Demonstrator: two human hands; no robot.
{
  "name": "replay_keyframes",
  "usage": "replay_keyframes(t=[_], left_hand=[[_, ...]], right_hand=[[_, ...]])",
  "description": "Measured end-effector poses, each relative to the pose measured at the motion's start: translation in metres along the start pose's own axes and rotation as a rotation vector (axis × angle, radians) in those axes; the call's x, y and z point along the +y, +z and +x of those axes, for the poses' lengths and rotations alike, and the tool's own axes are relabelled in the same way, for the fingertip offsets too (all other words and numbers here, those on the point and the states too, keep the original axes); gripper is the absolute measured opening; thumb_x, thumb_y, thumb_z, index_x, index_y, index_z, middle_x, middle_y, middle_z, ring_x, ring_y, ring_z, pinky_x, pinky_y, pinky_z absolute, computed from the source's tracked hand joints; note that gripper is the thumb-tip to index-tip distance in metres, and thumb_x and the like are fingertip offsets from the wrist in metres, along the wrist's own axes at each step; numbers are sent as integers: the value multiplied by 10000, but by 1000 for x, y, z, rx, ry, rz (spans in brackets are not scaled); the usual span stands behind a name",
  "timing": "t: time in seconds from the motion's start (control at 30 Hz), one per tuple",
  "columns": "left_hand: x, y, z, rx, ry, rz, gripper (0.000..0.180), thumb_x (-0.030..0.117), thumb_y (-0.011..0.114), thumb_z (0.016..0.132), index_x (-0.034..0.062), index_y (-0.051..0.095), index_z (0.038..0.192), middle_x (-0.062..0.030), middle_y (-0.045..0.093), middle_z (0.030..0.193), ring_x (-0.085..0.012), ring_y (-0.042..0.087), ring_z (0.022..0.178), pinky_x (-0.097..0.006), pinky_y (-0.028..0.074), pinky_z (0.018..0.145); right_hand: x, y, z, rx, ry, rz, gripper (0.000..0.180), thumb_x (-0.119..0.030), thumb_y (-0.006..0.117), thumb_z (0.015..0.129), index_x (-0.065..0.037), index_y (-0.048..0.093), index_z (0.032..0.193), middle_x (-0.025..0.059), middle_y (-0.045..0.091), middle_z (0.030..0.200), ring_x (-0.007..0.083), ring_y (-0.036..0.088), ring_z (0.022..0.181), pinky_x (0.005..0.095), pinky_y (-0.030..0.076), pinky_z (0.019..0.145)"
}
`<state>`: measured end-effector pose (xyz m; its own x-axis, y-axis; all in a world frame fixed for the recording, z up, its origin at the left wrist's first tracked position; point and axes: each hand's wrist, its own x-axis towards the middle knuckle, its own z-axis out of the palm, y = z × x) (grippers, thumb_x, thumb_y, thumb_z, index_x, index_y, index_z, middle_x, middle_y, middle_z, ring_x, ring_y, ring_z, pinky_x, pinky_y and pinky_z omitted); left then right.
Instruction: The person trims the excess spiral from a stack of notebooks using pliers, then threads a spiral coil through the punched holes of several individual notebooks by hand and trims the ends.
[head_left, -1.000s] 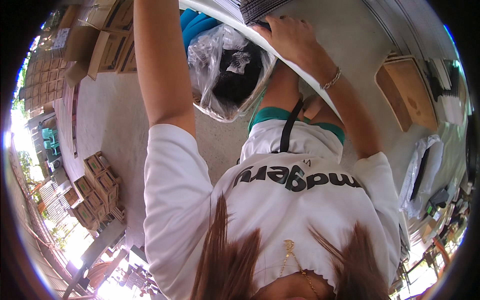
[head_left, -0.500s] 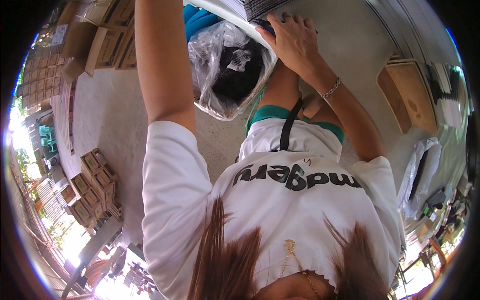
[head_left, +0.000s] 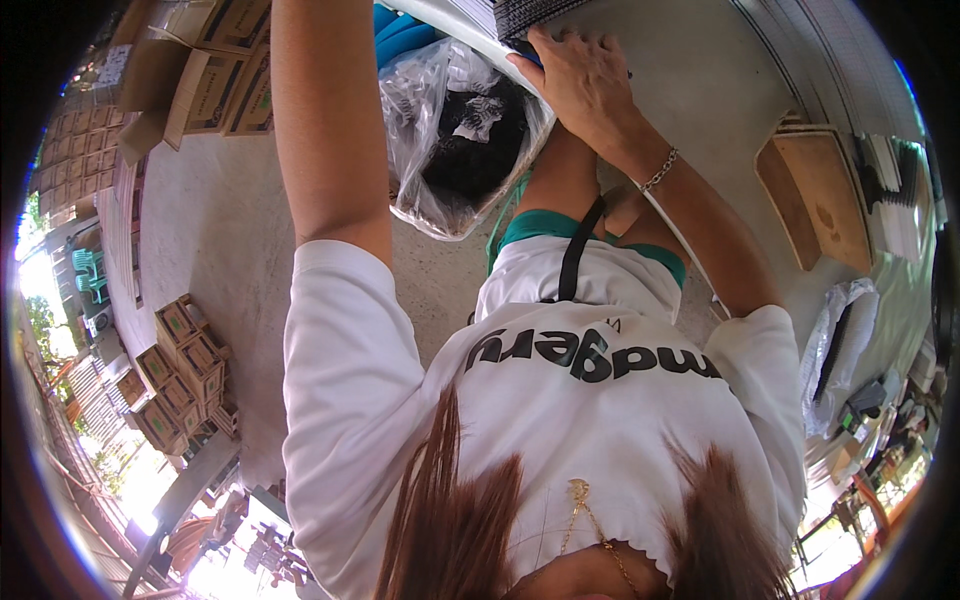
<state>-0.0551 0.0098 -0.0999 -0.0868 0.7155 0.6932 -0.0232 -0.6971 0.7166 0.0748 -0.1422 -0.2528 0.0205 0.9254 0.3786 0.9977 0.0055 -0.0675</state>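
Observation:
My right hand (head_left: 582, 88), with a chain bracelet at its wrist, is at the top of the head view, above my thigh. Its fingers curl over a small dark, bluish object (head_left: 527, 49), mostly hidden under the palm and thumb; its kind cannot be made out. Just beyond the fingertips lies a black ribbed stack (head_left: 540, 12) on a pale edge (head_left: 465, 18). My left arm (head_left: 333, 130) reaches forward past the upper border, so that hand is out of sight. Between my arms stands a bin lined with clear plastic (head_left: 408, 100), holding black scraps (head_left: 475, 150).
Blue curved items (head_left: 400, 38) sit behind the bin. Cardboard boxes (head_left: 215, 90) stand at the far left, with more stacked boxes (head_left: 185, 365) nearer. On the right are a brown wooden panel (head_left: 825, 200) and a plastic-wrapped bundle (head_left: 838, 345).
My right hand has shifted very slightly left, staying over the dark object. The left arm keeps nearly the same place.

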Motion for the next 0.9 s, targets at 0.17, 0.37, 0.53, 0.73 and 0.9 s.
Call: replay_keyframes(t=[0.17,0.37,0.53,0.73,0.9], left_hand=[[-2,-5,-7,2,-16,11,597,463,363,1004,31,419,1413,-165,490,1369,-253,459,1269,-396,321,1090],[2,-11,-10,28,-12,10,601,468,365,1002,32,421,1412,-165,493,1366,-252,459,1269,-397,321,1089],[0,-15,-18,33,-27,17,604,472,366,1001,33,423,1411,-165,495,1364,-251,460,1268,-399,321,1089],[-6,-20,-33,30,-54,30,608,478,368,999,34,425,1410,-166,497,1362,-250,460,1268,-400,321,1088],[-10,-23,-44,25,-79,44,611,482,370,997,35,427,1409,-166,499,1360,-250,461,1268,-401,322,1087]], right_hand=[[8,2,21,-196,117,180,532,-536,517,920,-36,609,761,161,664,721,260,684,681,450,508,763],[21,-17,44,-703,108,265,566,-544,422,956,-36,665,894,180,694,800,304,699,781,446,539,745],[10,-12,10,-162,-77,-107,416,-484,503,947,-94,647,953,154,679,769,297,678,708,451,515,697],[9,-3,3,33,-115,-121,368,-459,551,930,-103,644,946,125,659,732,296,666,680,428,499,687],[11,9,3,116,-141,-136,373,-464,559,924,-103,645,957,112,646,721,285,659,683,421,495,706]])
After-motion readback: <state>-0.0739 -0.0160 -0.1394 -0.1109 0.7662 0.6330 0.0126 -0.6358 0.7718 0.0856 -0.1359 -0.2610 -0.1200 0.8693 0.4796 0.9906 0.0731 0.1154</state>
